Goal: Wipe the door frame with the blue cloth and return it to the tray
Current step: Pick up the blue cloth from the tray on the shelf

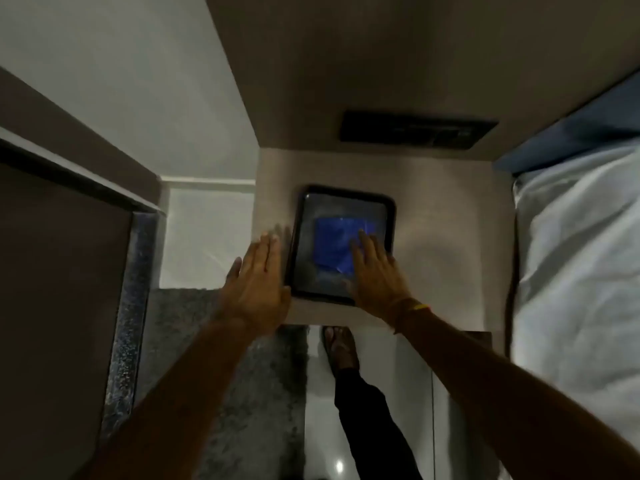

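Note:
A folded blue cloth (334, 242) lies flat in a dark rectangular tray (389, 209) on a small beige bedside table (443, 244). My right hand (375, 271) rests over the tray's near right corner, fingers spread, fingertips on the cloth's right edge. My left hand (258, 282) hovers just left of the tray, fingers apart and blurred, holding nothing. The dark door frame (69, 174) runs along the left side, with the brown door below it.
A bed with white bedding (581, 271) lies to the right. A dark switch panel (415, 131) sits on the wall behind the table. A grey rug (214, 358) and glossy floor are below, with my foot in a sandal (341, 348).

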`<state>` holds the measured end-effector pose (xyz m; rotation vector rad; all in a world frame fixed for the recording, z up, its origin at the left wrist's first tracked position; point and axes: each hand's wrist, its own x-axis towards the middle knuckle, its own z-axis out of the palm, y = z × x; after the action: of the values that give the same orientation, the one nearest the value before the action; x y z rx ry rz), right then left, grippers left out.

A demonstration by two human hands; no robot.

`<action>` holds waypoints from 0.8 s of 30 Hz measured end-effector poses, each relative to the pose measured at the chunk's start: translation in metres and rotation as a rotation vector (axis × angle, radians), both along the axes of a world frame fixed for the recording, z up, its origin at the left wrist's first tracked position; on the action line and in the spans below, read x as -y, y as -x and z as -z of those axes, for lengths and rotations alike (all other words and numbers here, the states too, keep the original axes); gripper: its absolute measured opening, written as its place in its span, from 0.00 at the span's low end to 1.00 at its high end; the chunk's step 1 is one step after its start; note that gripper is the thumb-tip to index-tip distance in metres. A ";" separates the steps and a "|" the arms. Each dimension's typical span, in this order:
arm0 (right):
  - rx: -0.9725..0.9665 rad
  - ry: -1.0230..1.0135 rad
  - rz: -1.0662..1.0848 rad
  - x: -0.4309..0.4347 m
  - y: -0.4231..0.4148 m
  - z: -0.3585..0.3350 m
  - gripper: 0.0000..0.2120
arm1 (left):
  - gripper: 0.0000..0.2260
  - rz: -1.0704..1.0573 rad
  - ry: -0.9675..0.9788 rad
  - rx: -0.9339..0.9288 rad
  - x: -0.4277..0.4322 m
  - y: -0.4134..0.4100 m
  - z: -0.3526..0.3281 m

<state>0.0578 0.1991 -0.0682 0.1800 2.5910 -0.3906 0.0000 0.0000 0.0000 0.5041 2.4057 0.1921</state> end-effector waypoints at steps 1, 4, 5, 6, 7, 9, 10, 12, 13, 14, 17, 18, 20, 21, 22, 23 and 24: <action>0.016 -0.046 -0.053 0.003 0.007 0.018 0.37 | 0.34 -0.003 -0.007 0.008 -0.003 0.005 0.015; 0.003 -0.135 -0.093 0.003 0.024 0.049 0.40 | 0.34 -0.065 -0.073 0.019 -0.005 0.015 0.046; -0.003 -0.148 -0.102 0.002 0.026 0.056 0.41 | 0.34 -0.083 -0.086 0.029 -0.004 0.015 0.055; -0.002 -0.153 -0.116 0.000 0.025 0.066 0.41 | 0.34 -0.100 -0.094 0.048 -0.003 0.013 0.064; -0.006 -0.161 -0.130 -0.002 0.024 0.072 0.42 | 0.34 -0.108 -0.096 0.062 -0.001 0.012 0.070; -0.019 -0.157 -0.155 -0.005 0.024 0.077 0.40 | 0.34 -0.120 -0.099 0.103 0.003 0.010 0.078; -0.022 -0.151 -0.163 -0.006 0.024 0.078 0.38 | 0.33 -0.121 -0.100 0.113 0.006 0.008 0.080; -0.024 -0.154 -0.189 -0.006 0.026 0.075 0.36 | 0.33 -0.127 -0.114 0.115 0.012 0.006 0.082; -0.015 -0.174 -0.210 -0.006 0.028 0.072 0.35 | 0.33 -0.127 -0.123 0.110 0.015 0.005 0.081; -0.012 -0.185 -0.234 -0.006 0.031 0.068 0.34 | 0.32 -0.131 -0.142 0.097 0.018 0.004 0.079; -0.028 -0.111 -0.183 -0.012 0.048 0.050 0.30 | 0.31 -0.167 -0.209 0.041 0.024 0.004 0.065; -0.049 -0.016 -0.071 -0.016 0.056 0.042 0.28 | 0.31 -0.184 -0.242 0.015 0.025 0.005 0.060; -0.135 0.265 0.277 -0.018 0.065 0.016 0.20 | 0.30 -0.231 -0.290 -0.042 0.033 0.004 0.042; -0.178 0.422 0.448 -0.013 0.067 -0.007 0.16 | 0.30 -0.253 -0.313 -0.093 0.041 0.004 0.026; -0.205 0.587 0.590 -0.009 0.066 -0.023 0.12 | 0.29 -0.268 -0.332 -0.126 0.044 0.004 0.015; -0.222 0.754 0.695 -0.006 0.063 -0.035 0.10 | 0.28 -0.292 -0.354 -0.152 0.045 0.004 0.008; -0.246 0.906 0.743 0.003 0.060 -0.052 0.09 | 0.27 -0.318 -0.391 -0.194 0.051 0.003 -0.008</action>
<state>-0.0027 0.1964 -0.0158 0.7878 2.1954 -1.8632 -0.0029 -0.0512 0.0081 0.3168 2.6388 0.7963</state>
